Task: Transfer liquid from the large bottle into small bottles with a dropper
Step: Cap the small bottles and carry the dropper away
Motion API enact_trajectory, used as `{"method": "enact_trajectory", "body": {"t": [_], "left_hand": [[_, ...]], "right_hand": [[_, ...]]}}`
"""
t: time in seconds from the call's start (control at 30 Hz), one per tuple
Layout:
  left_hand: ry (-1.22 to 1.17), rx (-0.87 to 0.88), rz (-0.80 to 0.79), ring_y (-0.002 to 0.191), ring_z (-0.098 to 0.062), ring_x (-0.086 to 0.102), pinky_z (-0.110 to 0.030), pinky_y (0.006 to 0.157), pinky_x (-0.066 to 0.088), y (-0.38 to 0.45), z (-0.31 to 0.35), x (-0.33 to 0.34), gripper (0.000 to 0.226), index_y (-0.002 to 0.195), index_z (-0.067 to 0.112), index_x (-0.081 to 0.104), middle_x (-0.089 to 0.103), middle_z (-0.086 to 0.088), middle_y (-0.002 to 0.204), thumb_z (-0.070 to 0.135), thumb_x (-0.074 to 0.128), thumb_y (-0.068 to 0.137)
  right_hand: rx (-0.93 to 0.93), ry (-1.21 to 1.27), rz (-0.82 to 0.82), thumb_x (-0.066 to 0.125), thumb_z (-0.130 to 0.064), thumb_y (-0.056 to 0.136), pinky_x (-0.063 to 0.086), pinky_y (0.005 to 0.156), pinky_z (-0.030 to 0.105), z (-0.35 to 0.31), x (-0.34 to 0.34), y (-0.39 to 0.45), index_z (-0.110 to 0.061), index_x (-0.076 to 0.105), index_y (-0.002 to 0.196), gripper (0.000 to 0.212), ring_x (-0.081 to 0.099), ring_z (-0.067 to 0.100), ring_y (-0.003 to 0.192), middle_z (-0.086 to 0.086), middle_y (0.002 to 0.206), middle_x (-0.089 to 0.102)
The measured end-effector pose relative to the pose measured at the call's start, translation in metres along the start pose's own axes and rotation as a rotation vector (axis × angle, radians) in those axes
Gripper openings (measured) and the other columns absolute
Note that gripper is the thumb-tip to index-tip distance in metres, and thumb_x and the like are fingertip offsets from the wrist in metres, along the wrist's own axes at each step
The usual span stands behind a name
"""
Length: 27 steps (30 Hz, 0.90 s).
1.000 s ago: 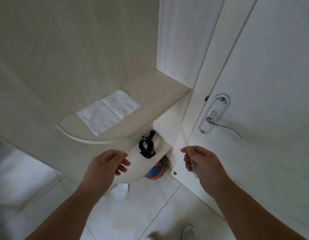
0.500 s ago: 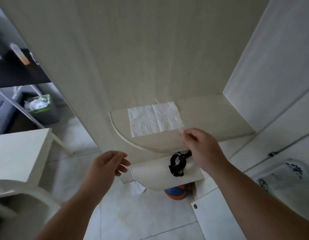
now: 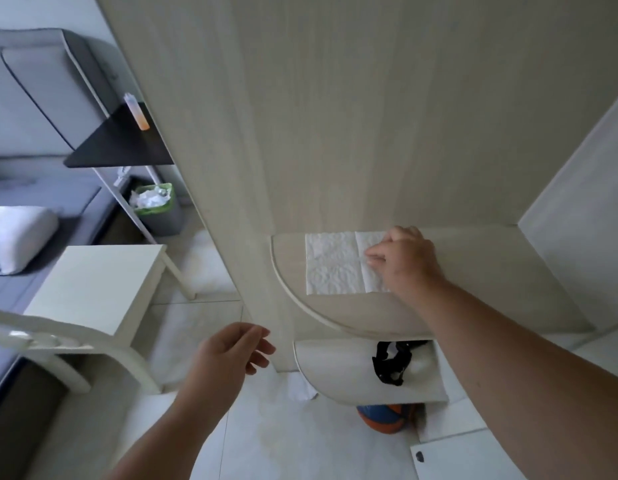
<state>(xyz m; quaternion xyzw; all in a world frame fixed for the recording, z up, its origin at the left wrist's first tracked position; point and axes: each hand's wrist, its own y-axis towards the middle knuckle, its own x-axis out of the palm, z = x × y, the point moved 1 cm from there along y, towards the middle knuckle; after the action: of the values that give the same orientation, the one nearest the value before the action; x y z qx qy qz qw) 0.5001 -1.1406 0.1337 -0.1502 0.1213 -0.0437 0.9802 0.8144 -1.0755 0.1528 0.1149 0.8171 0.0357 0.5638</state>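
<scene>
Our right hand reaches out over the upper shelf, fingers curled above the white paper towel; we cannot tell whether it holds the dropper, hidden here. Our left hand hangs loosely curled, holding nothing, nearer and further left.

Single head view, looking steeply down, near curved shelf; floor below.

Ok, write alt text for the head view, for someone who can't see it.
The right hand rests with curled fingers on a white paper towel lying on a rounded pale wood shelf. The left hand hovers open and empty below it. A black strap lies on the lower shelf.
</scene>
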Motion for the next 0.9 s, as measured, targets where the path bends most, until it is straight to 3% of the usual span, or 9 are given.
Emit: {"method": "enact_trajectory", "body": {"t": [0.1, 0.2, 0.3, 0.37, 0.4, 0.47, 0.6, 0.73, 0.9], "left_hand": [[0.007, 0.001, 0.002, 0.071, -0.024, 0.071, -0.039, 0.068, 0.051, -0.001, 0.003, -0.002, 0.025, 0.089, 0.017, 0.077, 0.077, -0.008, 0.084, 0.012, 0.055, 0.101], [-0.003, -0.01, 0.018, 0.07, -0.022, 0.07, -0.038, 0.069, 0.052, -0.003, 0.006, -0.005, 0.023, 0.091, 0.014, 0.076, 0.077, -0.008, 0.084, 0.013, 0.056, 0.101], [-0.036, -0.002, 0.05, 0.07, -0.022, 0.07, -0.038, 0.07, 0.051, -0.008, 0.008, -0.011, 0.022, 0.092, 0.011, 0.076, 0.077, -0.009, 0.084, 0.011, 0.056, 0.101], [-0.062, -0.007, 0.084, 0.07, -0.022, 0.07, -0.039, 0.07, 0.051, -0.013, 0.007, -0.017, 0.022, 0.092, 0.01, 0.076, 0.076, -0.011, 0.083, 0.01, 0.056, 0.101], [-0.074, -0.011, 0.101, 0.07, -0.023, 0.069, -0.039, 0.07, 0.051, -0.017, 0.005, -0.021, 0.022, 0.093, 0.009, 0.076, 0.076, -0.011, 0.083, 0.01, 0.055, 0.101], [-0.093, -0.026, 0.141, 0.071, -0.024, 0.069, -0.041, 0.072, 0.051, -0.024, -0.002, -0.03, 0.021, 0.094, 0.009, 0.076, 0.076, -0.011, 0.084, 0.011, 0.056, 0.101], [-0.102, -0.044, 0.221, 0.073, -0.024, 0.071, -0.044, 0.075, 0.053, -0.041, -0.019, -0.058, 0.02, 0.095, 0.012, 0.076, 0.076, -0.01, 0.085, 0.013, 0.057, 0.101], [-0.102, -0.071, 0.293, 0.072, -0.023, 0.071, -0.045, 0.074, 0.053, -0.049, -0.044, -0.099, 0.02, 0.093, 0.015, 0.077, 0.077, -0.01, 0.085, 0.014, 0.059, 0.1], [-0.09, -0.1, 0.321, 0.072, -0.022, 0.072, -0.04, 0.07, 0.054, -0.038, -0.073, -0.158, 0.026, 0.087, 0.028, 0.079, 0.077, -0.008, 0.085, 0.017, 0.06, 0.1]], "right_hand": [[0.003, 0.035, -0.018, 0.075, -0.03, 0.089, 0.043, 0.091, 0.042, 0.005, 0.004, -0.004, -0.025, 0.082, 0.093, 0.009, 0.053, 0.027, 0.105, -0.001, 0.094, 0.057], [0.026, 0.005, -0.045, 0.075, -0.029, 0.09, 0.037, 0.096, 0.039, 0.005, 0.001, -0.004, -0.025, 0.079, 0.108, 0.02, 0.051, 0.025, 0.115, -0.001, 0.105, 0.06], [0.033, 0.098, 0.027, 0.075, -0.024, 0.09, 0.038, 0.095, 0.035, -0.007, -0.008, -0.008, -0.018, 0.076, 0.115, 0.025, 0.054, 0.025, 0.116, 0.003, 0.112, 0.065], [0.007, 0.285, 0.056, 0.075, -0.019, 0.09, 0.042, 0.085, 0.022, -0.023, -0.014, -0.019, -0.014, 0.078, 0.105, 0.017, 0.061, 0.018, 0.101, 0.0, 0.101, 0.067], [0.001, 0.385, 0.045, 0.074, -0.019, 0.091, 0.041, 0.078, 0.012, -0.033, -0.015, -0.028, -0.017, 0.078, 0.101, 0.012, 0.063, 0.008, 0.093, -0.006, 0.096, 0.067], [0.017, 0.57, -0.002, 0.071, -0.024, 0.093, 0.041, 0.073, 0.004, -0.052, -0.015, -0.047, -0.027, 0.075, 0.094, 0.005, 0.063, -0.005, 0.084, -0.017, 0.087, 0.068], [0.079, 0.831, -0.192, 0.065, -0.035, 0.097, 0.051, 0.068, 0.014, -0.085, 0.01, -0.081, -0.033, 0.074, 0.088, 0.013, 0.066, 0.0, 0.07, -0.015, 0.08, 0.072], [0.154, 0.948, -0.369, 0.065, -0.03, 0.098, 0.054, 0.066, 0.027, -0.119, 0.049, -0.109, -0.036, 0.073, 0.089, 0.014, 0.065, 0.008, 0.064, -0.004, 0.077, 0.073], [0.168, 0.936, -0.487, 0.064, -0.032, 0.098, 0.052, 0.063, 0.021, -0.17, 0.092, -0.124, -0.038, 0.072, 0.089, 0.014, 0.064, 0.006, 0.063, -0.005, 0.075, 0.072]]}}
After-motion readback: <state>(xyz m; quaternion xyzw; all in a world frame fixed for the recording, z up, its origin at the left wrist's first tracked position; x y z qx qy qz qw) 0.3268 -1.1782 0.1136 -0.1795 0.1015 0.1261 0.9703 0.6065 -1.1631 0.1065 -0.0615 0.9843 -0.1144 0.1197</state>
